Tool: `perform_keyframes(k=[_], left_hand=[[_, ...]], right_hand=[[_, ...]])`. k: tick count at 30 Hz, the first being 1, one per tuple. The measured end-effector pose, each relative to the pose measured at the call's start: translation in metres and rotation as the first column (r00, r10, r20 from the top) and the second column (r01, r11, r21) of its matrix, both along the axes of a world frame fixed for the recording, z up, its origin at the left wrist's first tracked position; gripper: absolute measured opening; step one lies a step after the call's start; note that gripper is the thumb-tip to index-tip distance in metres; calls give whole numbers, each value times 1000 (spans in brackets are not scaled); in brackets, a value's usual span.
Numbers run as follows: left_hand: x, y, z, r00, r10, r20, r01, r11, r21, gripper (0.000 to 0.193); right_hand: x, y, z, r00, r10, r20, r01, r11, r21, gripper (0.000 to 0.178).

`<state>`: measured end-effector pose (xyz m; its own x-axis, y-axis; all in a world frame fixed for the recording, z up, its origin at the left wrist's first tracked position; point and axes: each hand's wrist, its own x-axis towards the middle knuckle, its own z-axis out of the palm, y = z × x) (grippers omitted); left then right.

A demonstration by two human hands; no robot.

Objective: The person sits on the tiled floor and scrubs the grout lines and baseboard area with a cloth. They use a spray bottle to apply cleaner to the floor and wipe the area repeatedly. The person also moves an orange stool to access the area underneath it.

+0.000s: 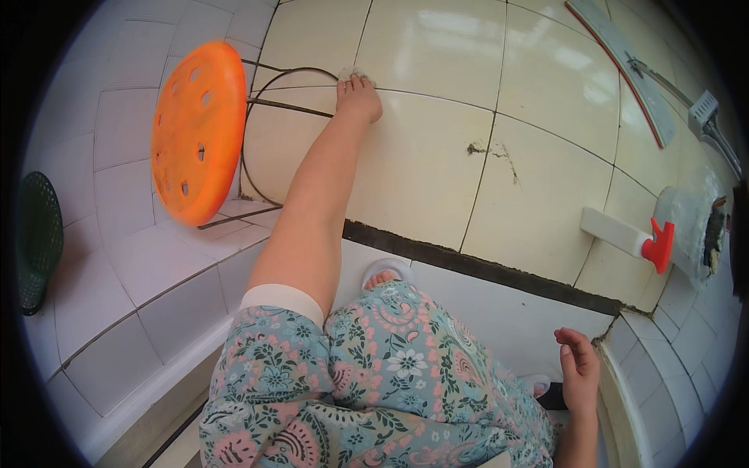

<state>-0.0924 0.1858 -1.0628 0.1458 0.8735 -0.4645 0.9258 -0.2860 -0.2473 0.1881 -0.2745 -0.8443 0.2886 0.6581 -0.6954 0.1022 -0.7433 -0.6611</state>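
Observation:
My left hand (359, 100) reaches far forward, its fingers pressed down on a small pale crumpled wad (356, 76) against the cream floor tiles. Most of the wad is hidden under the fingers, and whether it is cloth or a scrubber I cannot make out. Just left of that forearm, an orange round stool (200, 134) with holes in its seat lies tipped on its side, its thin dark metal legs extending toward the hand. At the lower right hangs my right hand (580, 366), fingers loosely bent, thumb apart, with nothing seen in it.
At the right lies a white spray bottle (616, 232) with a red trigger, beside a clear plastic bag (686, 226). A long squeegee (628, 74) rests at the upper right. A green basket (39, 242) stands far left. A dark strip (484, 267) edges the cream tiles.

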Motion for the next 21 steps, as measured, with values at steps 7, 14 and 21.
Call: perform_keyframes(k=[7, 14, 21], left_hand=[[63, -86, -3, 812, -485, 324, 516, 857, -12, 57], [-1, -50, -3, 950, -258, 178, 253, 966, 52, 63], [33, -81, 1, 906, -312, 287, 330, 944, -18, 69]], right_hand=[[-5, 2, -8, 1000, 22, 21, -21, 999, -42, 24], [-6, 18, -11, 996, 79, 41, -80, 997, 16, 24], [-9, 25, -11, 988, 148, 47, -148, 989, 1, 25]])
